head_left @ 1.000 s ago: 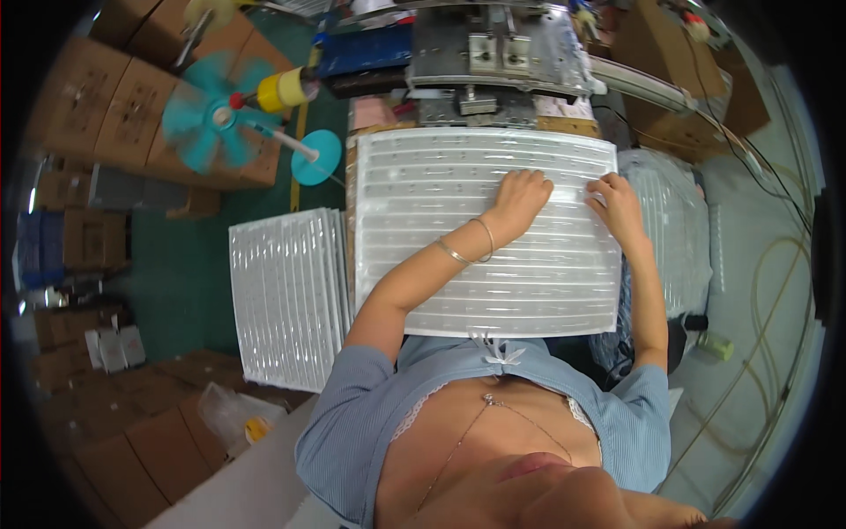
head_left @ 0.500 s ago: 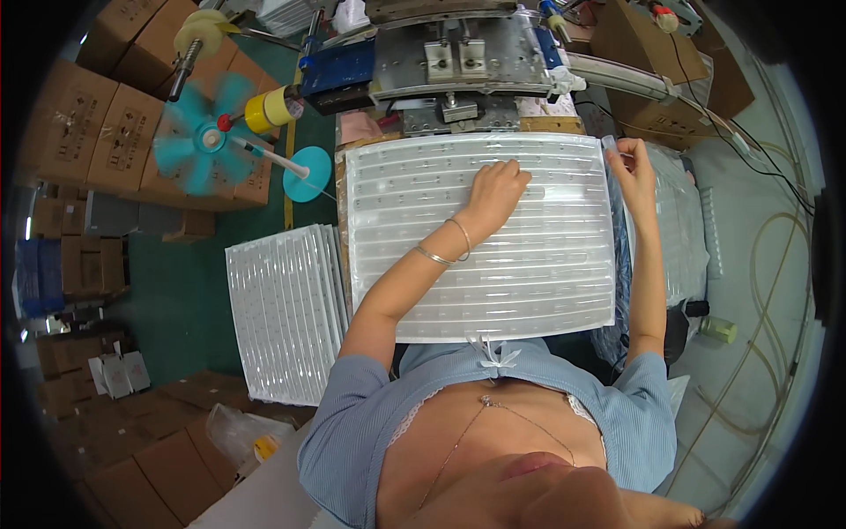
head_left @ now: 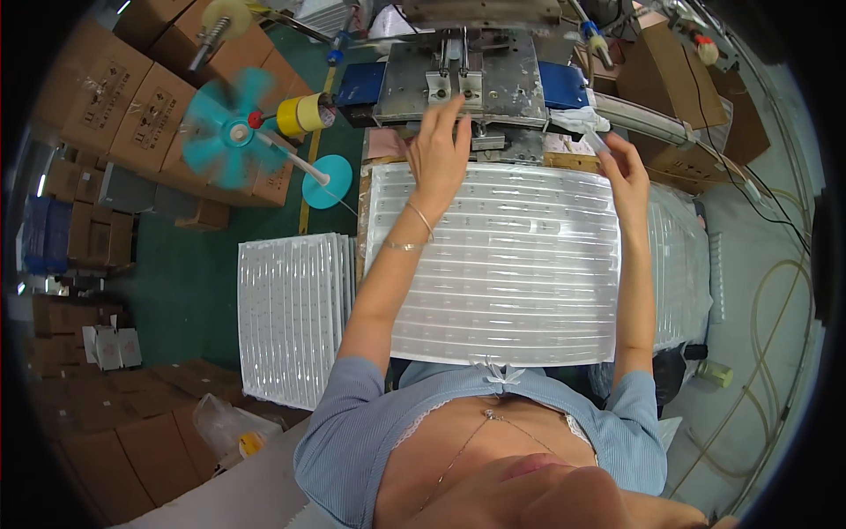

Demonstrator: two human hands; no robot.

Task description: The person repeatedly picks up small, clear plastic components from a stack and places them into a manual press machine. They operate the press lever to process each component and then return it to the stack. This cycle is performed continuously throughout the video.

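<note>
A wide white ribbed tray (head_left: 502, 264) lies in front of me, its long rows covered in shiny clear plastic with small marks along them. Beyond its far edge stands a metal machine (head_left: 405, 84) with two small upright brackets (head_left: 439, 85) on its plate. My left hand (head_left: 439, 150) reaches over the tray's far left part, fingers stretched up to the brackets, with nothing visible in them. At the tray's far right corner my right hand (head_left: 626, 167) pinches a small translucent piece (head_left: 597, 142) between thumb and fingers.
More ribbed trays (head_left: 291, 317) are stacked at the left. A turquoise fan (head_left: 328, 182) with spinning blades stands behind them, near yellow tape rolls (head_left: 300, 115). Cartons (head_left: 106, 97) fill the left side. Plastic-wrapped trays (head_left: 679, 273) lie at the right, below an air hose and cables.
My left hand has moved from over the tray forward and left to the machine's brackets, its fingers straightening. My right hand keeps its pinch near the tray's far right corner. The view has shifted slightly.
</note>
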